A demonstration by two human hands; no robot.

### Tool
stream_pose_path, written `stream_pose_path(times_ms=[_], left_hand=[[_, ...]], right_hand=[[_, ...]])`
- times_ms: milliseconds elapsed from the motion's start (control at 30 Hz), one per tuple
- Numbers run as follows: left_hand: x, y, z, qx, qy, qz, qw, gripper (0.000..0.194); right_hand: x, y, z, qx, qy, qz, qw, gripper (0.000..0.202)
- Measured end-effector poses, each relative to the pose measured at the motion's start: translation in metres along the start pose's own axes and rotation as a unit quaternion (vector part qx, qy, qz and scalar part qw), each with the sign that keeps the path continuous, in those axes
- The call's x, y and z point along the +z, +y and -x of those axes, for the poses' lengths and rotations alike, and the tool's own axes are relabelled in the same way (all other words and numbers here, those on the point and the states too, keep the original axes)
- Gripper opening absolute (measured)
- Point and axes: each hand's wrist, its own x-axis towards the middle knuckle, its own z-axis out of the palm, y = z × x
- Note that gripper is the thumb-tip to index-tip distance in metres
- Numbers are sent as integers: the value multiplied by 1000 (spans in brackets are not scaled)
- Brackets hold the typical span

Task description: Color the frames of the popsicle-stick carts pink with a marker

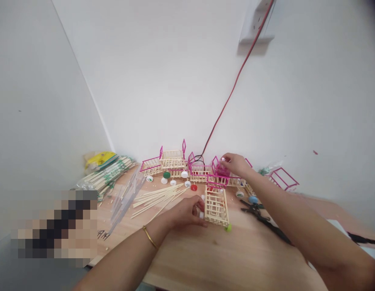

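Cart (217, 207) of pale sticks sits on the counter (187, 256) beside the left hand (187, 212), curled fingers pinching its white wheel (202, 215); the outstretched right hand (235, 163) pinches a small white top (223, 159).

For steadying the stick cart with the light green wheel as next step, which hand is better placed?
Probably the left hand: its fingers are beside this stick cart, while the right hand is farther back, at the pink container.

Left hand (189, 212) low, fingers curled; right (233, 163) farther forward.
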Motion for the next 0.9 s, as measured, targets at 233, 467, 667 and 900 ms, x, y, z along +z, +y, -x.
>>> stream_pose_path(times_ms=[233,467,667,900], left_hand=[[0,3,-1,-2,-4,3,1000,49],[-1,4,0,0,-7,-3,1000,47],[0,0,-2,13,-6,-8,1000,48],[0,3,-2,15,-3,-1,1000,45]], right_hand=[[-9,5,21,3,68,7,998,22],[-7,5,29,11,80,-2,997,16],[-10,7,47,51,116,-2,992,18],[-30,19,96,137,253,-135,948,29]])
